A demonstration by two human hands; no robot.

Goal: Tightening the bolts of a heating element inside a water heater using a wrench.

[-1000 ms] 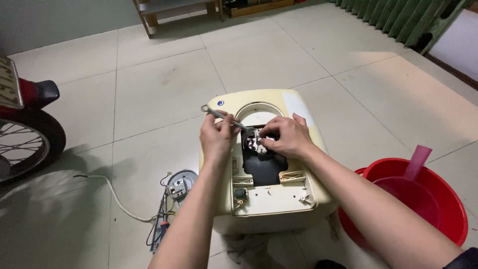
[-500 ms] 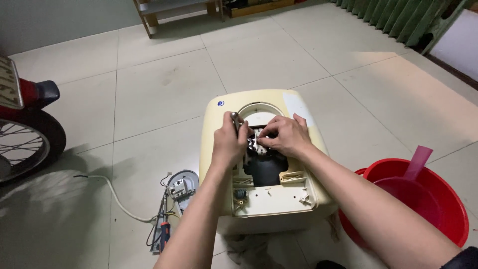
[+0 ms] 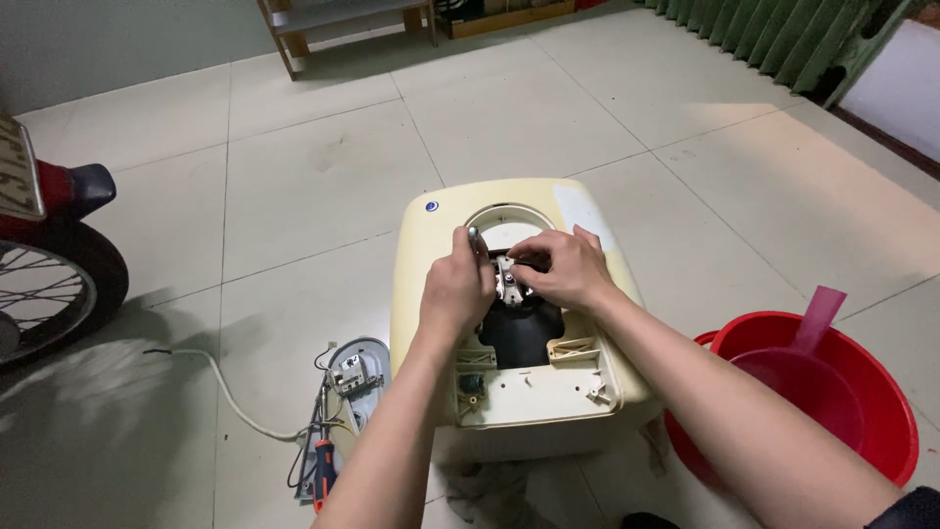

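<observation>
- A cream appliance housing (image 3: 431, 255) lies on the tiled floor (image 3: 323, 176), with its opened side up and a round opening near the far end.
- In the middle of the housing sits a small metal fitting (image 3: 509, 281), just above a black part (image 3: 519, 333).
- The left hand (image 3: 458, 286) is closed around a thin metal tool (image 3: 474, 236), whose tip sticks up above the knuckles; the hand rests over the left edge of the fitting.
- The right hand (image 3: 563, 269) has its fingers curled and pinched on the fitting from the right side; the fingertips of both hands nearly meet over it.
- What lies under the fingers cannot be made out.
- Near the close end of the housing, a pale panel (image 3: 534, 387) shows small clips and holes.
- On the floor to the left lies a detached cover (image 3: 357, 367) with wiring, and a white cable (image 3: 230, 397) runs away from it.
- An orange-handled screwdriver (image 3: 323, 465) lies just beside that cover, nearer the person.
- A red basin (image 3: 881, 392) stands to the right of the housing, with a pink scoop (image 3: 813, 318) in it.
- A motorbike wheel (image 3: 49, 294) shows at the left edge, well apart from the housing.
- A wooden shelf (image 3: 343, 20) stands at the far wall.
</observation>
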